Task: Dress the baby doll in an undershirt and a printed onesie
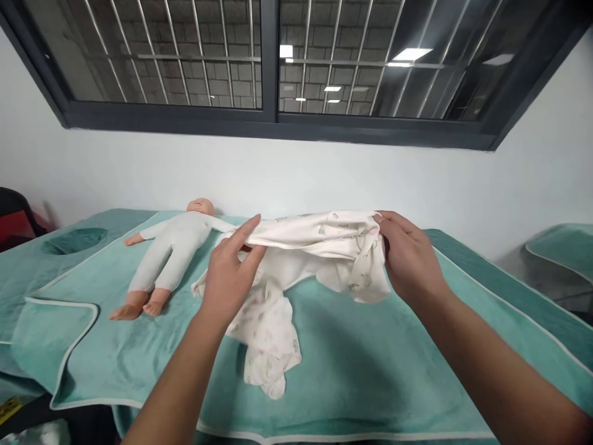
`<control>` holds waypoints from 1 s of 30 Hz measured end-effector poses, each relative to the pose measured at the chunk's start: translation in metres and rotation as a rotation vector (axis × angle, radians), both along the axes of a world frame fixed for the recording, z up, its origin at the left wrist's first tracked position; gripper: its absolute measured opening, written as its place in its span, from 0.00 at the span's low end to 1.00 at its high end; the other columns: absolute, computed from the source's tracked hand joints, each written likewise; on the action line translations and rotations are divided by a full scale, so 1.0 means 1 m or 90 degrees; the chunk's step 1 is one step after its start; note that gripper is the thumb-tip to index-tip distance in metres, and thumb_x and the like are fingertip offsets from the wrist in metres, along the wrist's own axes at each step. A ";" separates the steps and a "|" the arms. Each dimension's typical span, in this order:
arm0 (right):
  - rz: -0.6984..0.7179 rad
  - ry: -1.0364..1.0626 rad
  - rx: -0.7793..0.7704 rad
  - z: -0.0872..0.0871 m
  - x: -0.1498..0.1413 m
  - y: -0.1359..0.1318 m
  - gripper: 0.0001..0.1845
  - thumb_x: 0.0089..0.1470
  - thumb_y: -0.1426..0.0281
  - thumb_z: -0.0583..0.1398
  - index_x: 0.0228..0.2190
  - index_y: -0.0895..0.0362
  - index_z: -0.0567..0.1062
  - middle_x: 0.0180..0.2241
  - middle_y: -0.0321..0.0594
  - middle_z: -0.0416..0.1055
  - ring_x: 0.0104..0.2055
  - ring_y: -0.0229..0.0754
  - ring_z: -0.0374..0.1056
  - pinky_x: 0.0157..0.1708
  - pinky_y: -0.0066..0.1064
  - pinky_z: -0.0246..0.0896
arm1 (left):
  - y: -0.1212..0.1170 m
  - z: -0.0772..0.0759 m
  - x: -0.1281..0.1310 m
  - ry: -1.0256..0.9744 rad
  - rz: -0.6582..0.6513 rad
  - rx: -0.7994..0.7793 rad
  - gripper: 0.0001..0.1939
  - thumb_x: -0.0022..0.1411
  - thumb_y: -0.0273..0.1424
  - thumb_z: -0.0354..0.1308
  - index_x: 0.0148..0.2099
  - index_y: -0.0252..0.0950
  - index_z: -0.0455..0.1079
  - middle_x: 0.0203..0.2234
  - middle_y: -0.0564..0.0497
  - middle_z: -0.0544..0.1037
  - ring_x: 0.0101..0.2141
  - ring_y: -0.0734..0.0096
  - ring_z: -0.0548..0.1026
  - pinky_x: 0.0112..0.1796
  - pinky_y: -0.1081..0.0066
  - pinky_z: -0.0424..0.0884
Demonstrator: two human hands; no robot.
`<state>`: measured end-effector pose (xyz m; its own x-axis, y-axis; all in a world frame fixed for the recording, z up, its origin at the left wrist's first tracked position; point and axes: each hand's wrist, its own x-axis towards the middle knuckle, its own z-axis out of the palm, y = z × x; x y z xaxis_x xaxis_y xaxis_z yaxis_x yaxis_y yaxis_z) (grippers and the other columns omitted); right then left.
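Observation:
A white baby garment (319,235) with a small faint print is stretched between my two hands above the bed. My left hand (231,266) has its left part between thumb and fingers. At the other end, my right hand (407,253) pinches the upper right corner. A crumpled limb of the garment hangs below my left hand, over the green cover. To the left, a baby doll (173,247) in a white body suit lies on its back, head toward the wall, arms spread, bare feet toward me.
A green padded bed with a white-edged cover (343,371) spans the view; one cover corner is folded at the left. A face hole (74,241) shows in the bed's left end. Behind stand a white wall and a barred window (269,117). Another green-covered surface (563,247) is at right.

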<state>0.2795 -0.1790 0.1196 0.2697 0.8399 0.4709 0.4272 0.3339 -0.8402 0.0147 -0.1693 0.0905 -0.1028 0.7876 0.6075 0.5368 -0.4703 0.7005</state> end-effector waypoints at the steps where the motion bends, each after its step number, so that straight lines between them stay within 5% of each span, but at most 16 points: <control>1: 0.007 0.017 0.000 -0.001 -0.004 0.001 0.16 0.59 0.57 0.55 0.40 0.52 0.77 0.31 0.37 0.73 0.31 0.42 0.68 0.29 0.31 0.63 | 0.002 0.002 -0.002 0.013 0.022 0.006 0.21 0.62 0.37 0.54 0.57 0.43 0.71 0.45 0.50 0.79 0.39 0.64 0.75 0.45 0.64 0.70; 5: -0.084 -0.110 0.215 -0.032 -0.039 -0.023 0.11 0.59 0.67 0.56 0.42 0.53 0.73 0.42 0.43 0.73 0.43 0.45 0.69 0.42 0.37 0.64 | 0.010 0.005 -0.010 0.139 0.156 -0.028 0.19 0.64 0.35 0.47 0.50 0.41 0.76 0.33 0.48 0.80 0.36 0.60 0.75 0.40 0.64 0.69; 6: -0.045 -0.209 0.269 -0.047 -0.054 -0.035 0.10 0.58 0.71 0.56 0.42 0.53 0.73 0.41 0.44 0.72 0.44 0.45 0.68 0.44 0.38 0.64 | 0.011 0.005 -0.012 0.185 0.182 -0.041 0.19 0.64 0.34 0.46 0.48 0.40 0.76 0.30 0.47 0.79 0.36 0.58 0.75 0.39 0.64 0.69; 8: 0.190 -0.437 0.298 -0.081 -0.086 -0.057 0.13 0.57 0.75 0.56 0.44 0.51 0.72 0.39 0.40 0.74 0.41 0.43 0.68 0.44 0.36 0.63 | 0.012 0.006 -0.014 0.263 0.200 -0.052 0.19 0.64 0.33 0.45 0.46 0.40 0.77 0.29 0.46 0.79 0.36 0.55 0.76 0.38 0.63 0.68; 10: 0.338 -0.617 0.232 -0.115 -0.116 -0.069 0.19 0.59 0.71 0.58 0.52 0.53 0.69 0.51 0.43 0.72 0.51 0.47 0.66 0.54 0.40 0.58 | 0.010 0.008 -0.016 0.289 0.191 -0.041 0.20 0.63 0.32 0.45 0.48 0.40 0.76 0.30 0.46 0.79 0.36 0.55 0.76 0.39 0.63 0.68; 12: 0.308 -0.681 0.113 -0.144 -0.138 -0.064 0.34 0.53 0.61 0.64 0.59 0.56 0.63 0.60 0.49 0.63 0.59 0.56 0.58 0.58 0.47 0.53 | 0.005 0.012 -0.017 0.252 0.182 -0.021 0.19 0.63 0.32 0.47 0.51 0.41 0.75 0.31 0.47 0.80 0.37 0.57 0.76 0.41 0.63 0.69; 15: 0.227 -0.715 -0.034 -0.166 -0.145 -0.043 0.35 0.51 0.59 0.66 0.57 0.59 0.65 0.52 0.52 0.69 0.52 0.56 0.64 0.51 0.48 0.59 | -0.003 0.020 -0.021 0.131 0.166 0.032 0.19 0.63 0.34 0.50 0.54 0.43 0.72 0.40 0.49 0.80 0.39 0.62 0.77 0.44 0.65 0.71; 18: 0.249 -0.760 -0.059 -0.156 -0.120 -0.029 0.21 0.56 0.64 0.63 0.51 0.54 0.70 0.43 0.45 0.72 0.45 0.50 0.67 0.44 0.41 0.61 | -0.008 0.031 -0.026 0.002 0.162 0.073 0.22 0.63 0.36 0.53 0.59 0.44 0.68 0.49 0.49 0.76 0.44 0.65 0.76 0.48 0.66 0.71; 21: 0.244 -0.796 -0.071 -0.128 -0.066 -0.027 0.14 0.57 0.71 0.60 0.46 0.50 0.72 0.43 0.42 0.72 0.45 0.47 0.67 0.43 0.36 0.59 | -0.009 0.038 -0.024 -0.093 0.135 0.062 0.25 0.63 0.37 0.55 0.62 0.44 0.63 0.50 0.48 0.75 0.47 0.65 0.75 0.49 0.66 0.71; 24: 0.083 -0.807 -0.134 -0.108 0.009 -0.031 0.15 0.59 0.67 0.57 0.48 0.50 0.72 0.45 0.44 0.71 0.40 0.46 0.68 0.38 0.35 0.59 | -0.008 0.036 -0.016 -0.118 0.085 0.044 0.27 0.63 0.38 0.54 0.64 0.45 0.61 0.49 0.50 0.76 0.44 0.67 0.75 0.48 0.66 0.72; 27: -0.108 -0.821 -0.246 -0.116 0.082 -0.037 0.16 0.60 0.64 0.54 0.48 0.51 0.73 0.42 0.46 0.71 0.34 0.48 0.69 0.30 0.36 0.58 | -0.005 0.028 -0.003 -0.109 0.064 0.034 0.27 0.62 0.39 0.54 0.64 0.46 0.60 0.48 0.49 0.75 0.43 0.66 0.75 0.46 0.66 0.73; 30: -0.088 -0.794 -0.331 -0.133 0.124 -0.046 0.18 0.61 0.65 0.51 0.48 0.55 0.73 0.42 0.50 0.72 0.37 0.51 0.70 0.32 0.39 0.61 | -0.003 0.022 0.010 -0.060 0.080 0.022 0.27 0.61 0.40 0.55 0.62 0.44 0.62 0.49 0.46 0.74 0.45 0.60 0.74 0.47 0.61 0.71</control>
<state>0.4040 -0.2248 -0.0135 -0.0038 0.9949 0.1007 0.9937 -0.0075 0.1115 0.0247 -0.1722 0.1121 -0.2578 0.7435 0.6170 0.5254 -0.4281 0.7354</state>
